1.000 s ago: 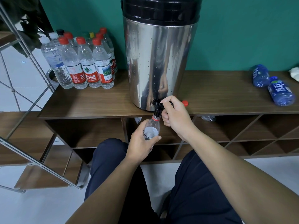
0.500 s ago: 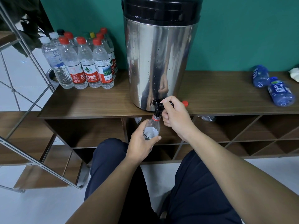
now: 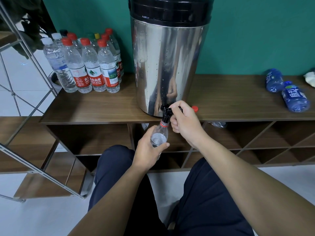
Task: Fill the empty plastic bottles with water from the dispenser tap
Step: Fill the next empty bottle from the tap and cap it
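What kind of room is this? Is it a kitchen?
Probably not a kitchen: more like an office or break-room water corner. A big steel dispenser stands on a wooden shelf unit beside many capped bottles.

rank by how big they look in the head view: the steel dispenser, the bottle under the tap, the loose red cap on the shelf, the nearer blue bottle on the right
1. steel dispenser
2. blue bottle and bottle under the tap: unsure, since the left hand covers much of the latter.
3. red cap
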`<action>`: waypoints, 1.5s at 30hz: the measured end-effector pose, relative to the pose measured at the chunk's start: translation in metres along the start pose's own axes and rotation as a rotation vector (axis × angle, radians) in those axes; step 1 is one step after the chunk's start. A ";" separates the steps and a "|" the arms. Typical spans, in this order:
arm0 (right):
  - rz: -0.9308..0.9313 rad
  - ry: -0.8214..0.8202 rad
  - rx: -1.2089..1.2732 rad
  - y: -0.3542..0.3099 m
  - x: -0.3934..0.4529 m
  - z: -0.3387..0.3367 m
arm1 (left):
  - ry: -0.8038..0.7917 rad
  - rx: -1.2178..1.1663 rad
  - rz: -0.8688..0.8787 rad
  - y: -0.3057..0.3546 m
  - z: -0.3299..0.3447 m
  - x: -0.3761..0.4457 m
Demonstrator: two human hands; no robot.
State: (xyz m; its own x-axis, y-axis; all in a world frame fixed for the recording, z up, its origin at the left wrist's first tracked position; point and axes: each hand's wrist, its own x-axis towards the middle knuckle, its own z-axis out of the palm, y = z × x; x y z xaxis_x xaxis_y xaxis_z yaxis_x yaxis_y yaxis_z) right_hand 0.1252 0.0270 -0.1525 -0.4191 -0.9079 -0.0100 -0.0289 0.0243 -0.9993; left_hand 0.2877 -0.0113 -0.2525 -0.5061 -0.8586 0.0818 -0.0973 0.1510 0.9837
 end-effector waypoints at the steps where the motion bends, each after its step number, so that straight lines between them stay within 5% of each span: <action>1: 0.000 0.001 0.001 0.000 0.000 0.000 | 0.001 -0.003 0.003 0.000 0.000 0.000; 45: -0.004 0.001 -0.015 -0.002 -0.001 -0.001 | 0.001 -0.021 -0.006 0.007 -0.001 -0.004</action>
State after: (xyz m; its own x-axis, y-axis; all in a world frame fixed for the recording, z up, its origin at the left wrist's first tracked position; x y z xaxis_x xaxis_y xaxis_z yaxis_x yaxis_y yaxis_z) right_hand 0.1253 0.0283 -0.1505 -0.4194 -0.9078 -0.0060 -0.0437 0.0268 -0.9987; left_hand 0.2903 -0.0075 -0.2462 -0.5049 -0.8598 0.0763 -0.0817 0.1356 0.9874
